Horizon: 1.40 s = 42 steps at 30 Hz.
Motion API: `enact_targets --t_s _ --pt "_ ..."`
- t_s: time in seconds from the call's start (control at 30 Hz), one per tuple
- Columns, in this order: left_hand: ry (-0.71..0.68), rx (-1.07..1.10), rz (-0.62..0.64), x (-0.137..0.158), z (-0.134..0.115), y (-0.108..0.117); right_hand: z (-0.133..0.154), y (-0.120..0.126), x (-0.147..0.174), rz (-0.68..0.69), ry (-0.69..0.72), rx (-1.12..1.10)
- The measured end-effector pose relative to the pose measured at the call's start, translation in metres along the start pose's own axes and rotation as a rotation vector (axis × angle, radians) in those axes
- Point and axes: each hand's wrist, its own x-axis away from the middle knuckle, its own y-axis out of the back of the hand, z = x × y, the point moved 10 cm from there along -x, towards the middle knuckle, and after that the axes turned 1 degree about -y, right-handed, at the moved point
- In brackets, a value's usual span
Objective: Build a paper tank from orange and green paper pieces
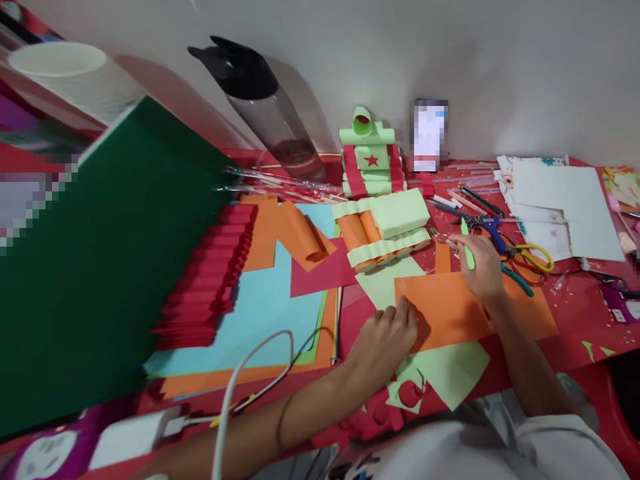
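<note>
My left hand [385, 331] has its fingers curled, with the tips on the left part of an orange paper sheet [445, 313]. In my right hand [483, 268], above the sheet's far edge, is a light green pen-like tool [467, 248]; its exact kind is unclear. A small pale tip shows by those fingers. Just beyond the sheet lies a green and orange paper model [400, 212] with rolled parts. Behind it stands a second green paper model [371, 163] with red strips and a red star. Green paper scraps [453, 373] lie on the near side.
Scissors [537, 257] and a glue gun [493, 230] lie to the right. White boards [565, 200] are farther right. A phone [429, 137] and a tilted-looking bottle [270, 107] stand along the wall. Folded red paper [210, 273] and a large green board [100, 267] occupy the left. A white cable [227, 413] crosses my left forearm.
</note>
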Motion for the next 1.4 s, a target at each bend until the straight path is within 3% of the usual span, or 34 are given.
enact_targets --t_s 0.17,0.43,0.5,0.6,0.73,0.93,1.0,1.2,1.4 --pt "-0.012 0.021 0.071 0.002 0.0 -0.003 -0.029 -0.024 -0.006 0.226 -0.015 0.407" --pt "0.01 0.064 0.22 0.002 0.001 -0.009 -0.029 -0.036 -0.011 0.264 0.013 0.464" --pt "0.021 0.086 0.213 0.001 0.003 -0.006 -0.023 -0.029 -0.013 0.222 0.015 0.374" --pt "0.057 0.166 0.127 -0.003 0.016 0.004 -0.006 -0.015 -0.013 0.189 0.032 0.057" --pt "0.184 0.349 -0.152 -0.013 0.055 0.025 0.021 -0.016 -0.002 0.28 0.074 -0.354" --pt "0.097 0.752 -0.474 -0.028 0.075 0.031 0.044 -0.031 0.01 0.344 0.104 -0.518" --pt "0.125 0.868 -0.544 -0.029 0.081 0.029 0.042 -0.03 0.01 0.326 0.067 -0.561" --pt "0.417 1.372 -0.569 -0.021 0.11 -0.005 0.008 -0.035 0.012 0.255 -0.248 -1.026" --pt "0.481 1.505 -0.546 -0.017 0.113 -0.021 -0.003 -0.041 0.012 0.23 -0.336 -1.056"
